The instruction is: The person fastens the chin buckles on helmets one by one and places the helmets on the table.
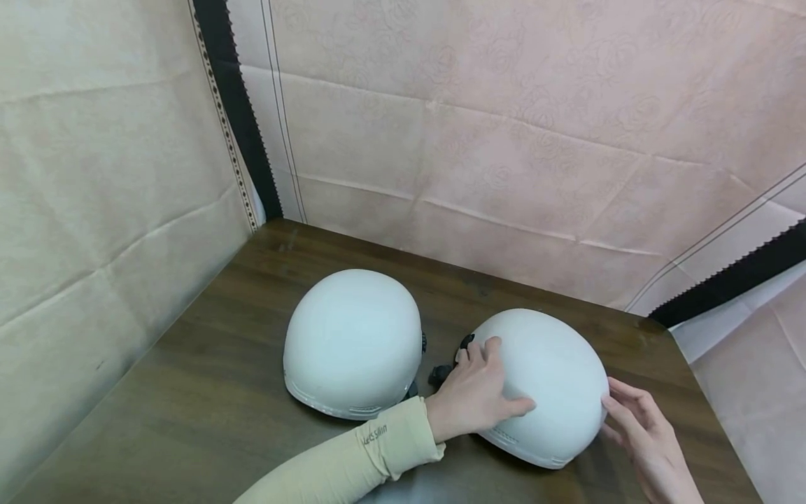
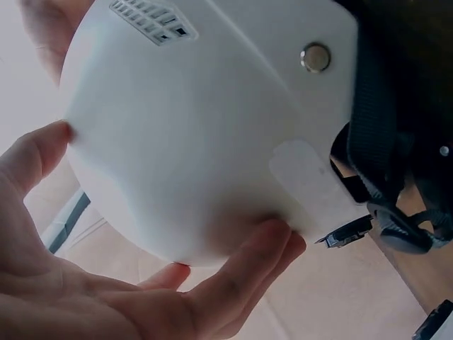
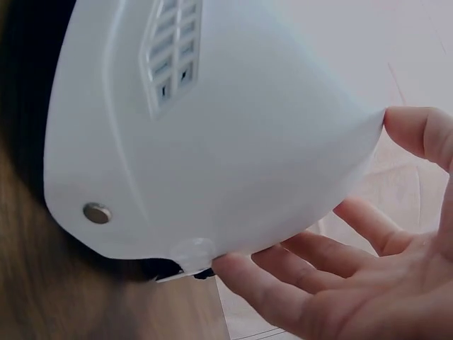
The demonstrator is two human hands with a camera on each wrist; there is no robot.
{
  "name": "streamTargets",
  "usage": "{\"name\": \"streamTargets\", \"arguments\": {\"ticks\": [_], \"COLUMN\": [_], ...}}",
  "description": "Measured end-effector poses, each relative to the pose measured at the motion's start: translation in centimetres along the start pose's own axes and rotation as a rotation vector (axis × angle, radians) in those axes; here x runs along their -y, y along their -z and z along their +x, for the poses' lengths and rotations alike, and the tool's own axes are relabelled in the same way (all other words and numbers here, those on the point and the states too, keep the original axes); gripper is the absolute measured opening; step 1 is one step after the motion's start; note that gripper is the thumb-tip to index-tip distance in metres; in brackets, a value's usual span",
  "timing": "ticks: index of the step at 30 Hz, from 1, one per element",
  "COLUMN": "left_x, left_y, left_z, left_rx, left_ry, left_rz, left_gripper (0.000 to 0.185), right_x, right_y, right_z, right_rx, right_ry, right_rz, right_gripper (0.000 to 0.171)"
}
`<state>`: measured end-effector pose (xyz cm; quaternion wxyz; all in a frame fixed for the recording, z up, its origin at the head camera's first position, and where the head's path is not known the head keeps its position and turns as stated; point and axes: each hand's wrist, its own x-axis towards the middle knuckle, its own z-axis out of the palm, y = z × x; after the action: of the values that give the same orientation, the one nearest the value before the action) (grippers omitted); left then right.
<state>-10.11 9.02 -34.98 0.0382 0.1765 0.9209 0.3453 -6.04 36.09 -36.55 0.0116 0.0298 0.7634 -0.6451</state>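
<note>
A white helmet point(image 1: 541, 392) with a smooth rounded shell is at the right, between my two hands. My left hand point(image 1: 472, 392) holds its left side, fingers spread over the shell and thumb toward the front. In the left wrist view, a vent grille, a metal rivet point(image 2: 316, 57) and a dark strap point(image 2: 375, 120) show on the helmet. On the opposite side, my right hand point(image 1: 645, 427) grips the shell, with thumb and fingertips curved against it. The right wrist view shows the vent grille point(image 3: 172, 53) and another rivet point(image 3: 97, 212) near the lower edge.
A second white helmet point(image 1: 352, 343) stands on the brown wooden table point(image 1: 208, 378), left of the held one and close to my left forearm. Pale patterned cloth point(image 1: 441, 140) hangs behind the table and along both sides.
</note>
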Motion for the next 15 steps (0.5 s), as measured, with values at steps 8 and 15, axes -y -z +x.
{"name": "streamTargets", "arguments": {"ticks": [8, 15], "left_x": [0.18, 0.5], "left_y": [-0.31, -0.41], "left_z": [-0.18, -0.26], "left_rx": [0.016, 0.022], "left_ry": [-0.005, -0.015], "left_rz": [-0.032, -0.009], "left_gripper": [0.089, 0.09], "right_x": [-0.18, -0.26], "right_y": [-0.34, -0.54], "right_z": [-0.14, -0.11], "right_rx": [-0.03, -0.094], "right_ry": [0.003, 0.017], "right_rz": [-0.038, -0.148], "right_gripper": [0.042, 0.042]}}
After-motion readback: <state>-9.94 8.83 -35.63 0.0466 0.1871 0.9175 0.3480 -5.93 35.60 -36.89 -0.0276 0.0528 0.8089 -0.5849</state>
